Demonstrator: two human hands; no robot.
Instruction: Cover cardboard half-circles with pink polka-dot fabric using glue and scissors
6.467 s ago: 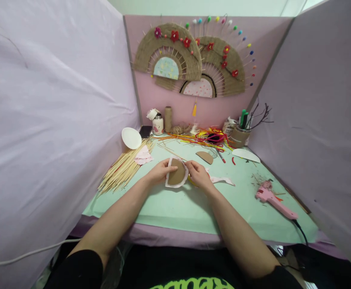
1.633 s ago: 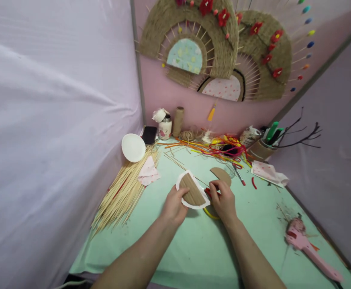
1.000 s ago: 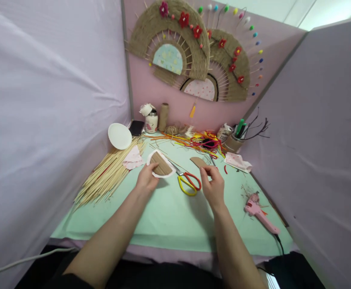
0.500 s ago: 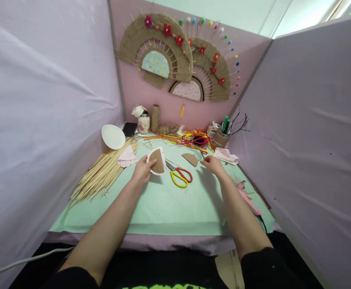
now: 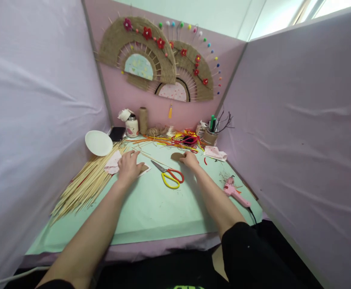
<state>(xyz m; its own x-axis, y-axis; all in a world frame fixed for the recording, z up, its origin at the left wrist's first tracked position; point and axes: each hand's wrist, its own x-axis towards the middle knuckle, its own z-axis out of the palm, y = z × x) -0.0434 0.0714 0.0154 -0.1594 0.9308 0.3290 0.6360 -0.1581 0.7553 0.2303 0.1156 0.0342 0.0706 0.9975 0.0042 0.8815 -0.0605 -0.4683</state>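
My left hand (image 5: 129, 165) is low over the left of the green table, its fingers spread. Its thumb is by a half-round cardboard piece with a white fabric edge (image 5: 144, 169), partly hidden beneath the hand. A pink patterned fabric scrap (image 5: 113, 162) lies beside its fingers. My right hand (image 5: 190, 159) pinches the right end of a second, bare cardboard half circle (image 5: 177, 156) at the table surface. Between my hands lie scissors (image 5: 169, 175) with one yellow and one red handle, blades pointing up and left.
Thin bamboo sticks (image 5: 85, 182) spread along the left, with a white bowl (image 5: 98, 143) above them. A pink glue gun (image 5: 237, 194) lies at right. Coloured pipe cleaners (image 5: 175, 140), a twine spool (image 5: 143, 120) and a pen holder (image 5: 210, 137) line the back.
My left hand has lowered the fabric-edged cardboard to the table and spread its fingers. My right hand has moved left and taken hold of the bare half circle. The view has shifted right.
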